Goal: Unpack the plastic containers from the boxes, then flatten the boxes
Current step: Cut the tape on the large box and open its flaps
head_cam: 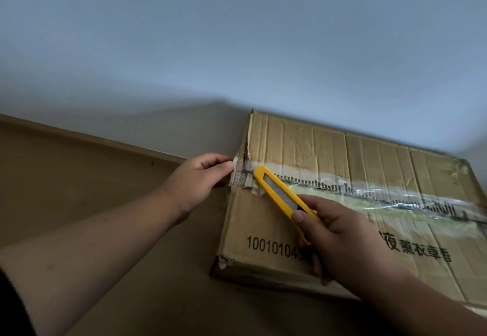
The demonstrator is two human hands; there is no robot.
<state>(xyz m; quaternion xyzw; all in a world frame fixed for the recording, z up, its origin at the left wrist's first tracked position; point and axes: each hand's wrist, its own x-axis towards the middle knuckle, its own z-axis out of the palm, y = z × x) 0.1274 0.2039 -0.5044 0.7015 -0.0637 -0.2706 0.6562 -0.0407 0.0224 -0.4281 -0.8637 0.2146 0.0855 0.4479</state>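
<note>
The right hand (347,243) grips a yellow plastic utility knife (283,196) by its rear half, fingers curled round the handle and the thumb lying along its upper side. From that grip the knife's long axis runs up and to the left, its tip sitting at the left end of the strip of clear packing tape (390,196) that seals the centre seam of the worn brown cardboard box (303,146). Whether a blade is out at the tip is too small to tell. The seam itself runs the other way from the tip: off to the right and slightly down, across the whole top of the box, passing above the right hand. So the cut, as I judge it, would have to be drawn along the seam toward the box's right end, with the right forearm, which enters from the lower right corner, sweeping that way.

The left hand (200,177) is nearer the box's left edge; its fingers are curled and its thumb and fingertips pinch or press the torn tape and cardboard at that edge, just beside the knife's tip, probably to steady it. The left arm reaches in from the lower left, across the tan floor (92,177).

The box lies closed and still taped on the floor, its far side against the pale wall (237,45). No plastic containers are visible; they would be inside.
</note>
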